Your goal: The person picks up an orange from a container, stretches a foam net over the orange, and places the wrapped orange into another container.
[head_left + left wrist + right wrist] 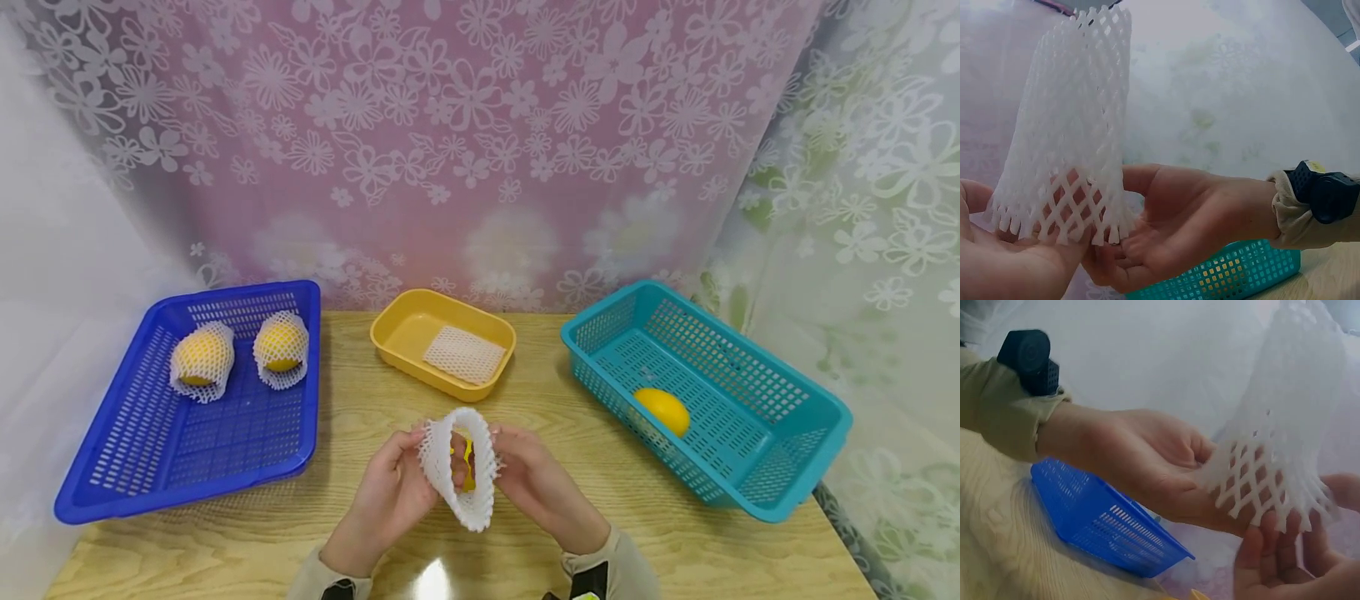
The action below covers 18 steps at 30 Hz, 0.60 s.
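Between both hands, a white foam fruit net (459, 471) is held upright and spread into a tube, its wide mouth facing the head camera. The left hand (401, 483) grips its lower edge from the left. From the other side, the fingers of the right hand (551, 492) hold that edge, with the thumb against the mesh. Fingers show through the lower holes of the net (1072, 200) in the left wrist view. Through the mouth, a small patch of yellow is visible in the head view; I cannot tell what it is.
At left, a blue basket (311, 400) holds two yellow fruits (202, 354) in foam nets. A yellow tray (397, 321) with flat foam netting (465, 354) stands at the back. One bare yellow fruit (663, 410) lies in the teal basket (795, 408) at right.
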Available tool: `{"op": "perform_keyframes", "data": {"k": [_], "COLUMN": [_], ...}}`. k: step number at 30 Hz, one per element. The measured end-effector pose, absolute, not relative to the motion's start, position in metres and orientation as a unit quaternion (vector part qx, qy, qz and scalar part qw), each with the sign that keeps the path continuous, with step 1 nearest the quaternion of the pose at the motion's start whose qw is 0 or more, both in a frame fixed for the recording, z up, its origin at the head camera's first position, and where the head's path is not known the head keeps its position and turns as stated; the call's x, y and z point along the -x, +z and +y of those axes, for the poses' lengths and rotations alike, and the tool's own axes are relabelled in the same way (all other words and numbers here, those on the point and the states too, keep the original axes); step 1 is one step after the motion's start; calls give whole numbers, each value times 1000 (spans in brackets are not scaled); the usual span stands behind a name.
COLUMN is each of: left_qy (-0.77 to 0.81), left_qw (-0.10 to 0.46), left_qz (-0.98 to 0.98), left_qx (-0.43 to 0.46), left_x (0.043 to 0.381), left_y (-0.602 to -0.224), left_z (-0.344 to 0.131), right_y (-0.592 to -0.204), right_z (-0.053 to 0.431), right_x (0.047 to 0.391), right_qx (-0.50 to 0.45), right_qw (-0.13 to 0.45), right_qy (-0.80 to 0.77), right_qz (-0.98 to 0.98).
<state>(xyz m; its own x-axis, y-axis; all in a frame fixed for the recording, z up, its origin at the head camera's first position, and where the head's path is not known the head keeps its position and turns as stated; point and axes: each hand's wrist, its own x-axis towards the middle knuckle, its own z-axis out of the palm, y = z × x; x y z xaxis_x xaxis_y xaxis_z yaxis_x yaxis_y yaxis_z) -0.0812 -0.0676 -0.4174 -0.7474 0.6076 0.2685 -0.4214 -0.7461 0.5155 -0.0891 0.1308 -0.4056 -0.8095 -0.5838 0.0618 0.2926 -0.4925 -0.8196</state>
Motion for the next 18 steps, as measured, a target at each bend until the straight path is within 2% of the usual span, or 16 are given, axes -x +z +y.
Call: {"op": "perform_keyframes", "data": {"k": [5,12,15,18], "left_qy": [913,922,931,940], "left_qw": [285,254,242,243], "left_qz": [188,147,149,158], "left_qx": [-223,-253,-230,-179], "left_x": [82,85,86,86], "left_y": [-422,-430,-431,-429], "left_z": [-69,-71,-72,-74], "right_y": [-405,-410,-412,-415], "right_z": [133,134,134,133], "right_x": [92,94,94,93], "right_qx": [127,104,103,107], "right_qw": [270,345,376,370], "right_qy": [-886,-876,-851,-844], "right_qz": [355,321,351,374]}}
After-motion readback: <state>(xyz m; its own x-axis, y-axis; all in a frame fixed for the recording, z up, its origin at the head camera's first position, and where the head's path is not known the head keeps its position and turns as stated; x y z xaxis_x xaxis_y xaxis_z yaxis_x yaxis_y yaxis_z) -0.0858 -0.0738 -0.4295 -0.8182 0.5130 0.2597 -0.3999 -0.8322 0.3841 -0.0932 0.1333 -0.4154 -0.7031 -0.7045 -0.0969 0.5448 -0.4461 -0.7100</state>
